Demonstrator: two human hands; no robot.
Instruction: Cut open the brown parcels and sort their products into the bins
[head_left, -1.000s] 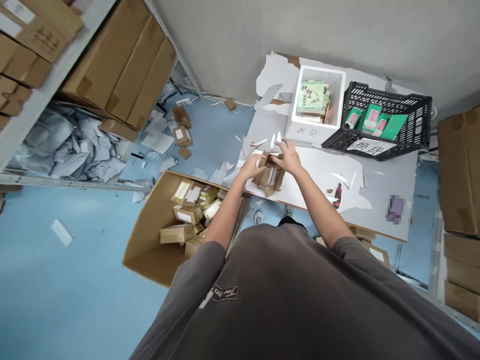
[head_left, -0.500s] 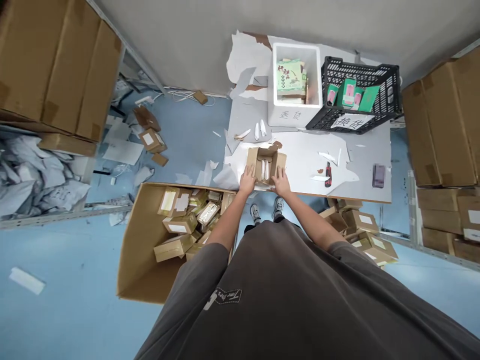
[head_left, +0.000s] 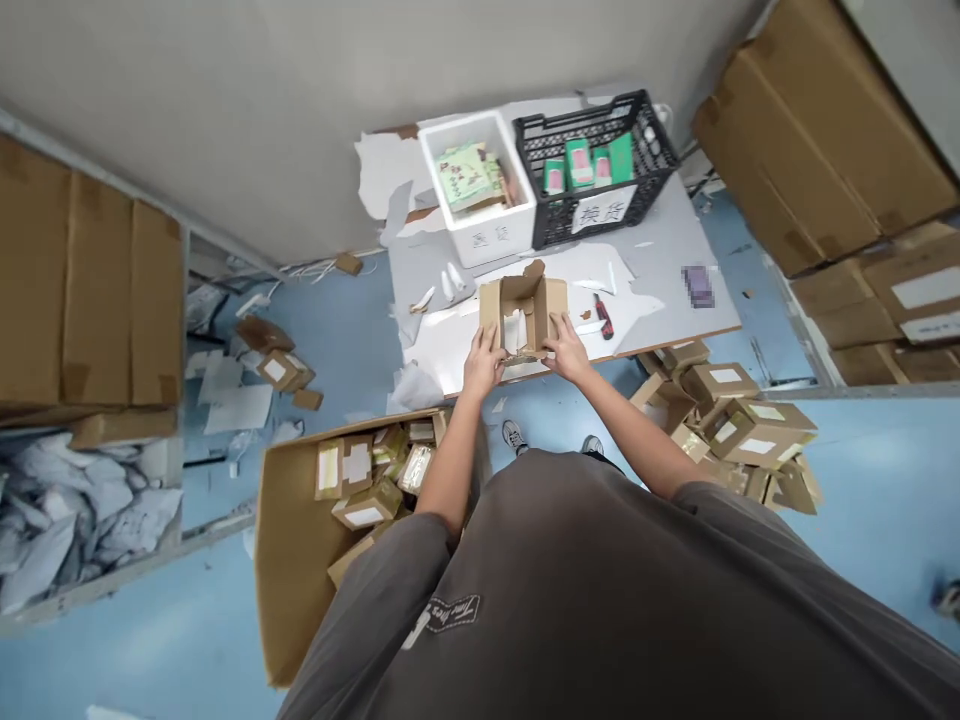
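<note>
A small open cardboard box [head_left: 555,298] is held between my two hands at the table's near edge, its side flaps spread outward. Something white [head_left: 514,330] lies inside it, too small to name. My left hand [head_left: 484,364] grips the near left side and flap. On the opposite side, my right hand [head_left: 568,350] has its fingers closed on the right flap and wall. A red and black box cutter [head_left: 603,316] lies on the table to the right of the box. Several white, slim pieces [head_left: 448,284] rest on the table behind and left of it.
On the table [head_left: 679,300] stand a white foam box [head_left: 495,238] with green-printed packets and a black crate [head_left: 551,232] with green boxes. A large carton [head_left: 289,560] of parcels is at left; parcels [head_left: 761,432] pile up at right. A blurred purple item [head_left: 698,286] lies at right.
My view has turned to the right. The box appears raised and tilted in both hands, and the white contents now look shifted toward its near side.
</note>
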